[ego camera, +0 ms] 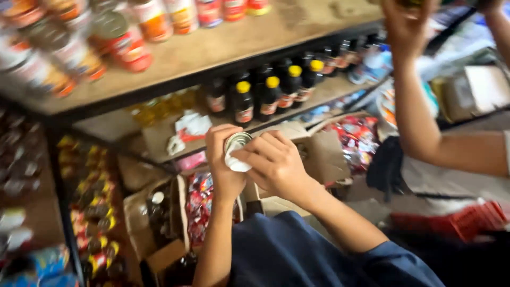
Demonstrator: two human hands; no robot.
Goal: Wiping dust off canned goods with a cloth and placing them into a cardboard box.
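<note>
Up close: left hand (225, 159) clasps small metal can (236, 143) mid-frame; right hand (276, 165) presses white cloth (237, 163) against it. Cardboard box (159, 234) of jars below, yellow-capped dark bottles (265, 95) behind, another person's arm (425, 122) rightward.

Tin can (236, 142): shiny metal lid. Shelf (223, 45), upper frame: matt, rough wood. Bottles (268, 95): glossy dark glass. Box (326, 154): matt cardboard.

Tin can (236, 142) between both hands, bottles (268, 95) on shelf (340, 87) behind.
</note>
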